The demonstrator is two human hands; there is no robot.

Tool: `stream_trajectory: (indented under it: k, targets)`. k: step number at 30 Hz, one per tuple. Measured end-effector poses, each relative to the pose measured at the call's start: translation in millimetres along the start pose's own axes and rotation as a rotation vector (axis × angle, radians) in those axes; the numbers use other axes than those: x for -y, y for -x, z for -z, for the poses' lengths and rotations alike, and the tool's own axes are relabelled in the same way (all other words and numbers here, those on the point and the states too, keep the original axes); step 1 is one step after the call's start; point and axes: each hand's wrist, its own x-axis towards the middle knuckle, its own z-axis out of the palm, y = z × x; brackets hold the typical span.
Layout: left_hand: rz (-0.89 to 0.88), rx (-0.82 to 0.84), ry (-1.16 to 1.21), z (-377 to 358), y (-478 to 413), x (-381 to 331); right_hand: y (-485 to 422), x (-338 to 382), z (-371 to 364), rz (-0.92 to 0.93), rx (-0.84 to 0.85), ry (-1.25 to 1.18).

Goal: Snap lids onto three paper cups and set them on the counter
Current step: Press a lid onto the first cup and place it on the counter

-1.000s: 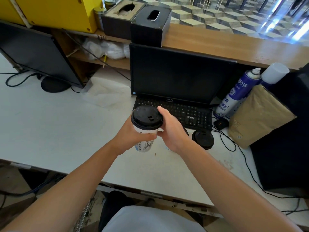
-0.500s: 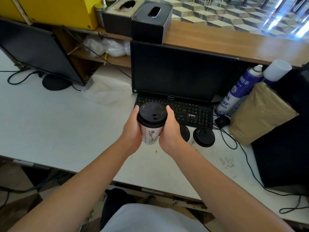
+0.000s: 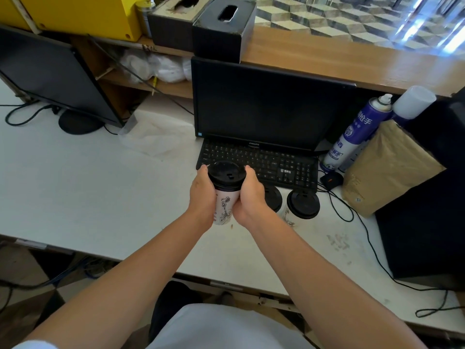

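Note:
I hold a white paper cup [image 3: 224, 206] with a dark line drawing and a black lid [image 3: 226, 175] on top, just in front of the keyboard. My left hand [image 3: 202, 195] wraps its left side and my right hand [image 3: 249, 197] its right side, thumbs up at the lid's rim. Whether the cup's base touches the white counter [image 3: 88, 187] I cannot tell. Two more lidded cups stand to the right: one [image 3: 273, 197] partly hidden behind my right hand, the other [image 3: 303, 204] in full view.
A black keyboard [image 3: 266, 163] and monitor [image 3: 264, 107] lie straight behind the cups. A blue spray can [image 3: 352, 137], a brown paper bag [image 3: 387, 167] and black cables [image 3: 342, 210] crowd the right. A second monitor [image 3: 50, 79] stands at the left.
Both hands have carried the lidded cup forward and down toward the counter. My right hand moved from the lid's rim to the cup's side. The two other cups came into view.

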Motion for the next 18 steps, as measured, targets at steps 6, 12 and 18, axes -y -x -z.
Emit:
stream_trajectory:
  k: [6,12,18]
  targets:
    - [0.076,-0.197,0.233,-14.2,10.6,-5.6,6.8,-23.4,-6.8,0.103,-0.011,0.158]
    - [0.045,-0.153,0.151,-11.5,12.7,-4.7,-1.2,-12.3,-3.7,0.023,-0.006,0.135]
    - [-0.078,-0.094,-0.095,1.2,7.0,-14.4,-7.6,2.3,-2.6,0.021,-0.015,0.072]
